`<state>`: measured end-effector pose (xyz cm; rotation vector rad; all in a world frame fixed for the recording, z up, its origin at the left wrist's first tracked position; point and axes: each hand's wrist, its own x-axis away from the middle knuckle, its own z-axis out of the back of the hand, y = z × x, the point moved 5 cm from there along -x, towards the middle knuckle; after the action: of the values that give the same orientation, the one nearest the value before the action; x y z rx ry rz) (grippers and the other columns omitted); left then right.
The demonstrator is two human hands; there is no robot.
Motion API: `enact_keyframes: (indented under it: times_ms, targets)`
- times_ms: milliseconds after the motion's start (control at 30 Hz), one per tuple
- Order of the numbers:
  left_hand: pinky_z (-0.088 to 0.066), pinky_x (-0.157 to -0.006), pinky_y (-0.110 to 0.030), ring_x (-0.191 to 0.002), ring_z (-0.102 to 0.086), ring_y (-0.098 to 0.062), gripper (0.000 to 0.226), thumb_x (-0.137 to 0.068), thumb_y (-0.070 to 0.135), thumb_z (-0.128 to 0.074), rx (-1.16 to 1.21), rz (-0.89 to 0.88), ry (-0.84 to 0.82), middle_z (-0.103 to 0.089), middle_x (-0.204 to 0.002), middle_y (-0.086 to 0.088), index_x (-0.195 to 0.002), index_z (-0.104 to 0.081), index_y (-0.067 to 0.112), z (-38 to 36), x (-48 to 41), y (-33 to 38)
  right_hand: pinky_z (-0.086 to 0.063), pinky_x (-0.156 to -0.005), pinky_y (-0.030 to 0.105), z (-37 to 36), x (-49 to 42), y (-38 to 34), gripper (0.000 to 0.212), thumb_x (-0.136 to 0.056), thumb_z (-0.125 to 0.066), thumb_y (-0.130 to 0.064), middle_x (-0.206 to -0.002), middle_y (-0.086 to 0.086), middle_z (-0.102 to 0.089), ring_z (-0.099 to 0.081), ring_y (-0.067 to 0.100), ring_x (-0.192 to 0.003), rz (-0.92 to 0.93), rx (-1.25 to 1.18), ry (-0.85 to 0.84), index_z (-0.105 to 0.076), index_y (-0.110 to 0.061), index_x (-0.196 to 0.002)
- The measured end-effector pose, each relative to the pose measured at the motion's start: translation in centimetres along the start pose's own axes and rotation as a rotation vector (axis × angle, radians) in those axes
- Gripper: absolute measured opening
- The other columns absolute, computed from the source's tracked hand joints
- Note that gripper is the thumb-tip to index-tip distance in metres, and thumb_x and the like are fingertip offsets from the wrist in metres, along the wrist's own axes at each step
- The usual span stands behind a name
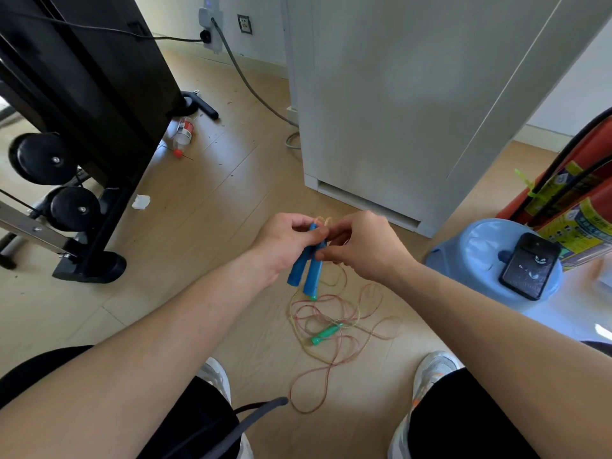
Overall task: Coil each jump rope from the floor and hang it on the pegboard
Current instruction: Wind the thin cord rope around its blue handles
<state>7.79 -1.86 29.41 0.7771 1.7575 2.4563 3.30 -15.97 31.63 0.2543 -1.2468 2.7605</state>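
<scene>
My left hand (pixel 284 241) grips two blue jump-rope handles (pixel 306 271) side by side, their lower ends pointing down. My right hand (pixel 362 245) pinches the thin pale cord (pixel 323 221) at the handles' top ends. Loops of that cord hang down from the hands to the floor. Below, a tangle of thin red and yellowish cord (pixel 331 326) lies on the wooden floor between my feet. A green handle (pixel 326 333) lies in the tangle, and a second green tip (pixel 313 296) shows just under the blue handles. No pegboard is in view.
A white cabinet (pixel 414 111) stands straight ahead. Black gym equipment with rollers (pixel 76 127) fills the left. A blue stool (pixel 477 250) with a phone (pixel 530 265) on it sits right, beside red fire extinguishers (pixel 569 200). A plastic bottle (pixel 182 135) and a paper scrap (pixel 141 202) lie on the floor.
</scene>
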Motion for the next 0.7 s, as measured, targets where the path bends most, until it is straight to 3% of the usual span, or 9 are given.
enact_keyframes:
  times_ms: [67,133,200,267,333,400,467,600,700]
  targets:
    - [-0.055,-0.068,-0.018,-0.084,-0.071,-0.016,0.007,-0.089,0.021,-0.074,-0.076,-0.035,-0.007,-0.073,-0.087,0.0,-0.094,-0.074,0.017,0.7,0.2,0.7,-0.054,-0.07,0.025,1.0,-0.3,0.0,0.022,-0.075,-0.082,-0.041,-0.08,-0.016,-0.069,-0.064,0.003,-0.077,0.028,0.2,-0.035,-0.074,-0.031,-0.094]
    - [-0.053,-0.064,-0.014,-0.08,-0.068,-0.013,0.007,-0.089,0.021,-0.074,-0.182,-0.07,-0.065,-0.071,-0.086,0.0,-0.095,-0.072,0.017,1.2,0.4,1.4,-0.055,-0.079,0.03,2.8,-0.6,0.0,0.015,-0.083,-0.069,-0.037,-0.086,-0.018,-0.067,-0.063,0.006,-0.083,0.049,0.266,0.039,-0.071,-0.035,-0.097]
    - [-0.052,-0.065,-0.011,-0.079,-0.068,-0.008,0.008,-0.089,0.02,-0.074,-0.283,-0.106,-0.166,-0.072,-0.088,-0.001,-0.096,-0.072,0.017,1.0,0.8,2.1,-0.052,-0.084,0.029,3.8,-0.8,0.0,0.026,-0.087,-0.059,-0.025,-0.101,-0.014,-0.066,-0.062,0.007,-0.089,0.099,0.157,0.075,-0.068,-0.036,-0.109]
    - [-0.05,-0.066,-0.009,-0.076,-0.068,-0.001,0.01,-0.089,0.016,-0.073,-0.308,-0.153,-0.258,-0.072,-0.086,0.001,-0.099,-0.072,0.014,0.5,1.3,2.8,-0.047,-0.094,0.029,3.4,-0.9,-0.2,0.031,-0.092,-0.054,-0.023,-0.112,-0.012,-0.066,-0.061,0.008,-0.102,0.127,0.03,-0.02,-0.067,-0.034,-0.118]
    - [-0.053,-0.073,-0.013,-0.082,-0.07,-0.002,0.008,-0.09,0.012,-0.071,-0.284,-0.181,-0.333,-0.073,-0.087,0.002,-0.098,-0.072,0.013,0.3,1.7,3.4,-0.046,-0.098,0.036,2.1,-0.7,-0.2,0.026,-0.095,-0.048,-0.034,-0.101,-0.009,-0.071,-0.063,0.012,-0.099,0.105,-0.049,-0.157,-0.072,-0.028,-0.103]
    - [-0.056,-0.085,-0.022,-0.094,-0.072,-0.011,0.006,-0.092,0.011,-0.068,-0.276,-0.185,-0.4,-0.076,-0.095,-0.002,-0.096,-0.072,0.014,0.4,1.9,3.6,-0.05,-0.089,0.048,1.3,-0.7,0.2,0.041,-0.095,-0.043,-0.045,-0.075,0.0,-0.068,-0.064,0.021,-0.076,0.068,-0.119,-0.214,-0.067,-0.016,-0.08]
    - [-0.057,-0.09,-0.028,-0.099,-0.072,-0.018,0.008,-0.094,0.01,-0.065,-0.284,-0.177,-0.434,-0.076,-0.101,-0.007,-0.096,-0.072,0.013,0.7,1.9,3.6,-0.049,-0.077,0.049,1.5,-0.9,0.7,0.046,-0.095,-0.044,-0.048,-0.061,-0.003,-0.056,-0.055,0.021,-0.061,0.034,-0.167,-0.197,-0.059,-0.014,-0.069]
    - [-0.055,-0.09,-0.034,-0.095,-0.071,-0.015,0.008,-0.098,0.01,-0.06,-0.268,-0.13,-0.479,-0.077,-0.1,-0.002,-0.098,-0.067,0.013,0.7,1.9,2.9,-0.043,-0.064,0.033,2.6,-1.1,0.6,0.03,-0.098,-0.058,-0.032,-0.056,-0.012,-0.053,-0.047,0.008,-0.057,0.071,-0.128,-0.171,-0.065,-0.015,-0.074]
    - [-0.052,-0.086,-0.032,-0.098,-0.069,-0.012,0.018,-0.099,0.006,-0.057,-0.234,-0.112,-0.523,-0.076,-0.103,-0.002,-0.116,-0.062,0.011,0.3,2.1,2.7,-0.044,-0.059,0.023,3.2,-0.9,-0.2,0.019,-0.095,-0.065,-0.027,-0.062,-0.01,-0.058,-0.051,0.005,-0.057,0.125,-0.153,-0.118,-0.068,-0.012,-0.084]
